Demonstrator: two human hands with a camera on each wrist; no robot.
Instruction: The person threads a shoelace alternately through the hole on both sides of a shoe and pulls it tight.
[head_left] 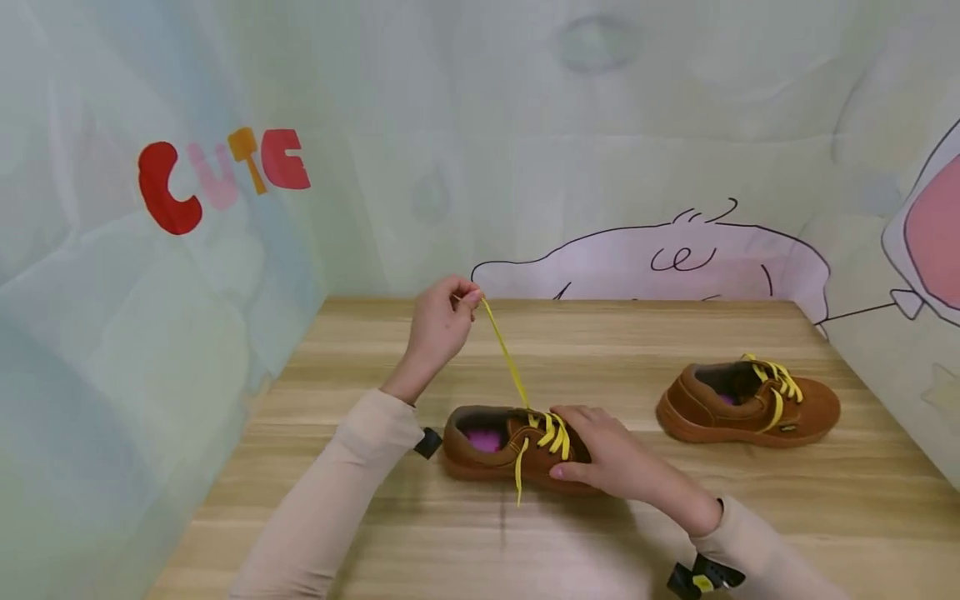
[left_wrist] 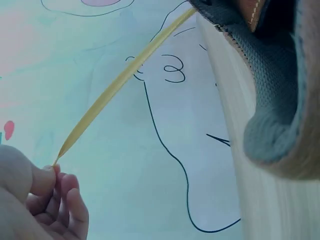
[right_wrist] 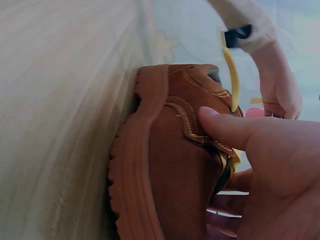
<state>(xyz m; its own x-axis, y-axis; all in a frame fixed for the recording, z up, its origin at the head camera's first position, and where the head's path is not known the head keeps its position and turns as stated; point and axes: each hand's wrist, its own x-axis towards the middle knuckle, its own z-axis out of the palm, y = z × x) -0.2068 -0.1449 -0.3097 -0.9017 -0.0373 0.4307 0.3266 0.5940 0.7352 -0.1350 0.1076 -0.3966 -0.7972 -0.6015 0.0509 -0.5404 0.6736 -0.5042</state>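
Observation:
A brown shoe (head_left: 480, 471) with a pink insole lies on the table, toe to the right. Between thumb and fingertips my left hand (head_left: 442, 321) pinches the end of a yellow shoelace (head_left: 504, 350), held up and to the left of the shoe. The lace runs taut down to the top of the eyelets, also in the left wrist view. Over the front of the shoe, my right hand (head_left: 618, 454) grips it, thumb on the near side and fingers across the far side. The other lace end (head_left: 518, 475) hangs loose down the near side. In the right wrist view the thumb (right_wrist: 220, 122) presses the brown upper.
A second brown shoe (head_left: 795, 412) with yellow laces stands on the wooden table (head_left: 360, 350) to the right, toe pointing right. Printed cloth walls (head_left: 390, 167) rise behind the table and at both sides.

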